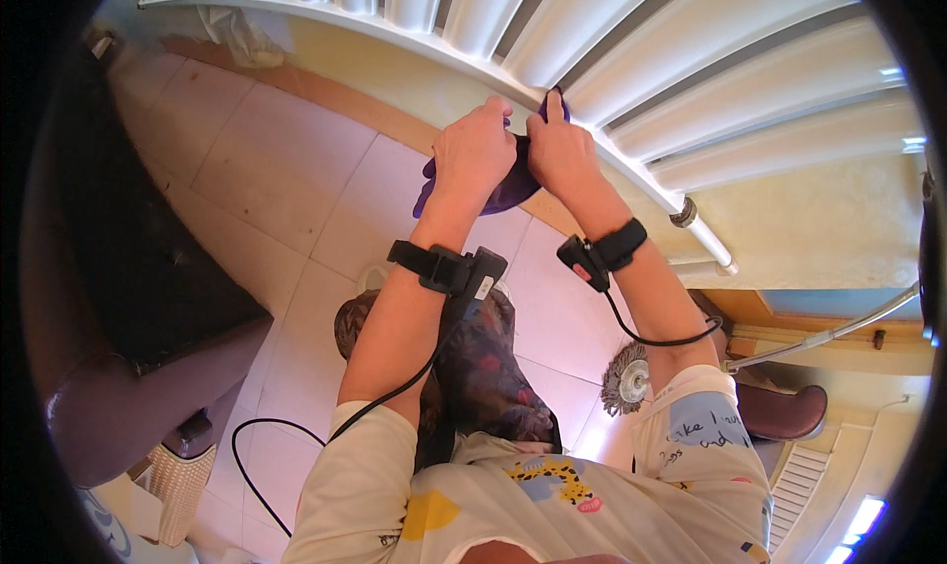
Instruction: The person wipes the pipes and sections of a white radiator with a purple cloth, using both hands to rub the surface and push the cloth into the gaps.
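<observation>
A dark purple cloth (510, 190) hangs between my two hands, in front of a white radiator (473, 57). My left hand (473, 149) is curled around one side of the cloth, with folds showing at its outer edge. With my right hand (564, 146) I press another part of the cloth against the radiator's lower rail, and the extended index finger points into a gap between two columns. Both wrists carry black straps with small devices and cables. The palms and most of the fingertips are hidden from view.
A dark sofa (170, 283) stands at the left on the pale tiled floor (296, 194). Near my right elbow is a mop head (627, 379). A woven basket (177, 490) sits at lower left. A white pipe (710, 244) leaves the radiator's end. Black cables hang from my wrists.
</observation>
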{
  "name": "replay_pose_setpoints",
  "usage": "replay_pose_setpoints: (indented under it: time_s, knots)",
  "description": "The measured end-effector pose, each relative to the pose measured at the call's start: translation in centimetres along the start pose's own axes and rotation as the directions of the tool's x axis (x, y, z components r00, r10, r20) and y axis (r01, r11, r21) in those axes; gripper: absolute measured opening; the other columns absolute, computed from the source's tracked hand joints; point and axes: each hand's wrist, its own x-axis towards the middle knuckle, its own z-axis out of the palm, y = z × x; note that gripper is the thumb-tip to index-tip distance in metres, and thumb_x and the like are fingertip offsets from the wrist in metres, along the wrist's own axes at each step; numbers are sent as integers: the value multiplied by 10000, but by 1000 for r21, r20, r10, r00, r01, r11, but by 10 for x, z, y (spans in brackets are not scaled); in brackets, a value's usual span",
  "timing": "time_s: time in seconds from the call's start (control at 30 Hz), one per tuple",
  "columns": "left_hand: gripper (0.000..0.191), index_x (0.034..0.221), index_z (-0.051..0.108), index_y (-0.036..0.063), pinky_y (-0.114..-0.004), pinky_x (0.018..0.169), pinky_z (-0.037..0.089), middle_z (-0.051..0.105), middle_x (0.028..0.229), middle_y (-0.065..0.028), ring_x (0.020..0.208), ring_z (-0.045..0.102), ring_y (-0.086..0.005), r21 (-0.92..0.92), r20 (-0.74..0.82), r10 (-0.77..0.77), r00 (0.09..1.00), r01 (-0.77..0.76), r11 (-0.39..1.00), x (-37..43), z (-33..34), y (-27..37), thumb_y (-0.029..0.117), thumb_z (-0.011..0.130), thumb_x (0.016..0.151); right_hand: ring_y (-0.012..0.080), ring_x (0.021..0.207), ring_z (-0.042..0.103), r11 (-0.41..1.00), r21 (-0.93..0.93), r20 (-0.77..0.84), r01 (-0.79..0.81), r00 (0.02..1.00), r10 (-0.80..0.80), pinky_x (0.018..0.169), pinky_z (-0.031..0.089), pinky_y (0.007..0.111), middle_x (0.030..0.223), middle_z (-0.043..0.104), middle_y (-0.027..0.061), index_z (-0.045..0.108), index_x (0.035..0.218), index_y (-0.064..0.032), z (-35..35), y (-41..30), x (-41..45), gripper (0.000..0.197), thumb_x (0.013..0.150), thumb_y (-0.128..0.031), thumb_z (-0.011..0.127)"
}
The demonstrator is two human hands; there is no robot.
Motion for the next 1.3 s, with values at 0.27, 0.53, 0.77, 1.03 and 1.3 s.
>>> replay_pose_setpoints:
  time_s: [0.27, 0.53, 0.77, 1.03, 1.3]
  knots:
    - [287, 1080, 565, 134, -432, 747, 478, 665, 942, -125, 883, 623, -330, 28, 0, 16, 1000, -16, 999, 5, -4, -4, 146, 543, 794, 310, 733, 648, 993, 62, 85, -102, 992, 97, 598, 525, 398, 1378, 378, 221, 585, 856, -59, -13, -9, -36, 110, 754, -74, 548]
    - [281, 1077, 564, 131, -433, 744, 479, 662, 948, -132, 889, 622, -329, 29, 41, -3, 999, 2, 1000, 6, -7, -1, 147, 545, 798, 234, 716, 642, 963, 233, -93, 136, 989, -117, 576, 519, 345, 1332, 485, -35, 616, 882, -122, -16, 26, -24, 190, 728, -34, 548]
    - [281, 1078, 563, 132, -442, 734, 476, 663, 941, -132, 876, 621, -333, 8, 2, 32, 999, -32, 999, 5, 1, -3, 137, 542, 797, 244, 693, 631, 976, 215, -25, 37, 999, -32, 580, 516, 349, 1310, 498, -40, 594, 834, -96, -12, 26, -26, 125, 738, -36, 541]
    - [285, 1079, 564, 139, -442, 725, 476, 663, 931, -133, 855, 622, -339, 2, -34, 42, 999, -42, 999, 6, 2, -4, 133, 545, 795, 249, 686, 628, 966, 249, -83, 71, 995, -52, 575, 513, 362, 1298, 506, -14, 568, 791, -81, -14, 20, -19, 66, 752, -40, 535]
    - [277, 1068, 559, 130, -446, 700, 476, 662, 925, -133, 844, 623, -339, -9, -56, 60, 997, -61, 998, 5, -3, -4, 123, 543, 791, 253, 750, 626, 941, 317, -59, 121, 992, -108, 601, 513, 369, 1288, 510, -18, 558, 785, -97, -20, 19, -9, 77, 746, -36, 532]
